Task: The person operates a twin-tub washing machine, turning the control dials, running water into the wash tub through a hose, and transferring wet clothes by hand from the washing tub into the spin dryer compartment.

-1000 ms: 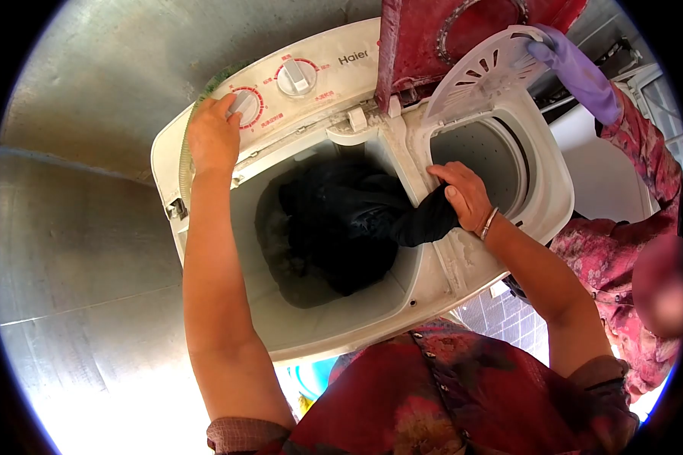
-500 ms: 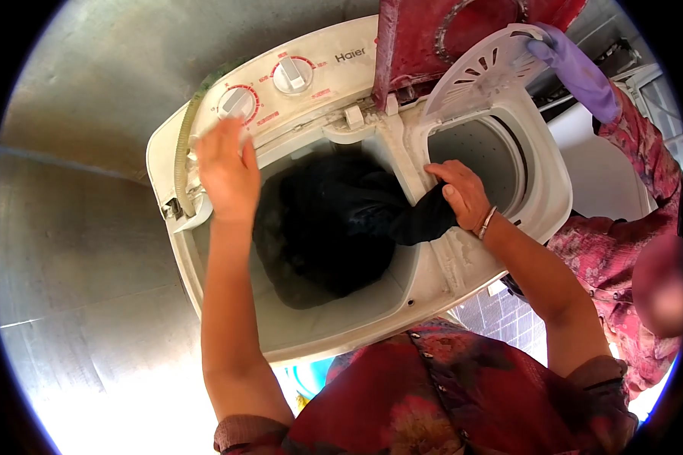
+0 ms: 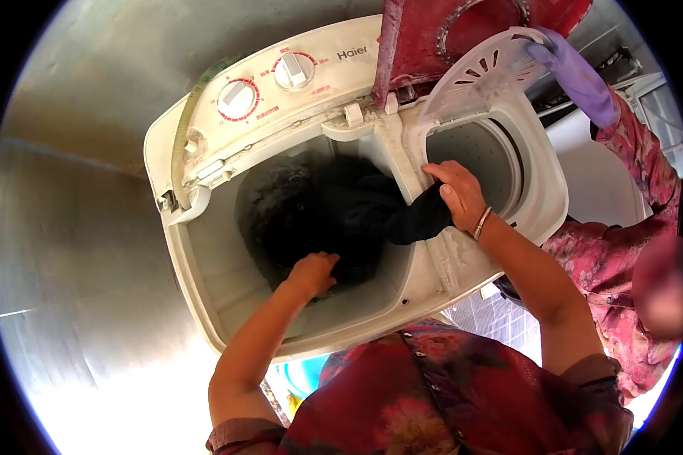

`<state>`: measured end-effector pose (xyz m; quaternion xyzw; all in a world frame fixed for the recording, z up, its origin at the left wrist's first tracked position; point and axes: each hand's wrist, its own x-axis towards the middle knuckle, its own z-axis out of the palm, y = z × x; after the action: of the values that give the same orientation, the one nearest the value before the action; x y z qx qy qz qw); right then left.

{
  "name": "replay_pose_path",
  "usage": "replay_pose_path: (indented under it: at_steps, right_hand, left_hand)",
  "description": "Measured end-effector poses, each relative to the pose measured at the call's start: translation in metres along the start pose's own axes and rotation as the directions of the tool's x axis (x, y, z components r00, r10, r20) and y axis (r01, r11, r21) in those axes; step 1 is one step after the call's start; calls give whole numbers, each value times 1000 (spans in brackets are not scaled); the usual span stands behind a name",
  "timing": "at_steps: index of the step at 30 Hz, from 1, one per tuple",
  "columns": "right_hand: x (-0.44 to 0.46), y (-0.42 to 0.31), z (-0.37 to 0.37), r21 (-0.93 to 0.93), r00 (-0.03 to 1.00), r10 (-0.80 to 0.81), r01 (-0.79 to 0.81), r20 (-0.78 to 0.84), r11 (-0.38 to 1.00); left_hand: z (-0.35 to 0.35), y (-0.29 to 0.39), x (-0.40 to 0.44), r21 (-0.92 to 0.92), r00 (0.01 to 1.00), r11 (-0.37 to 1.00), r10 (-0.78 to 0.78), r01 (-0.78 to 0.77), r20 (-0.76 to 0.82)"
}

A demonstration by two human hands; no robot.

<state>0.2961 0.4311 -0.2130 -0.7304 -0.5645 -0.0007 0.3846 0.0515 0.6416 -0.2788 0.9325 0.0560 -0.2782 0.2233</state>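
Observation:
A black garment (image 3: 402, 220) stretches from the pile of dark wet laundry (image 3: 311, 220) in the wash tub (image 3: 228, 296) over the divider of a twin-tub washing machine. My right hand (image 3: 461, 196) is closed on the end of it, beside the spin tub opening (image 3: 478, 155). My left hand (image 3: 313, 274) reaches over the near side of the wash tub, low above the dark laundry. Its fingers look loosely bent and apart, with the tips partly hidden. Whether they touch the cloth is unclear.
At right, another person's purple-gloved hand (image 3: 573, 72) holds up the translucent inner lid (image 3: 474, 72). A red outer lid (image 3: 417, 45) stands raised behind it. Two dials (image 3: 294, 70) and a ribbed hose (image 3: 180, 155) are on the machine's back panel. A metal wall (image 3: 76, 205) stands left.
My left hand has come down from near the left dial into the wash tub area. The right hand keeps its hold on the black garment. Water and laundry in the tub have shifted.

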Motion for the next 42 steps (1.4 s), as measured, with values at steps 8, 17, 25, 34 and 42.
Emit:
replay_pose_path:
  at_steps: [8, 17, 25, 34, 42]
  right_hand:
    - [26, -9, -15, -282, 993, -13, 45, 117, 958]
    - [66, -66, -14, -388, 784, -198, 489, 589, 781]
    - [109, -103, -66, -488, 730, -331, 659, 598, 573]
    - [134, -139, -79, -413, 619, -368, 761, 694, 501]
    - [105, -181, -52, -219, 508, -485, 817, 712, 534]
  left_hand:
    - [-21, 3, -6, 31, 998, 999, -34, 32, 46]
    - [-54, -30, -52, 226, 897, 889, -326, 399, -299]
    - [-53, -7, -64, 141, 901, 933, -270, 332, -340]
    - [-30, 48, -38, 50, 987, 991, -118, 124, -105]
    - [-1, -4, -57, -329, 966, 940, -162, 90, -200]
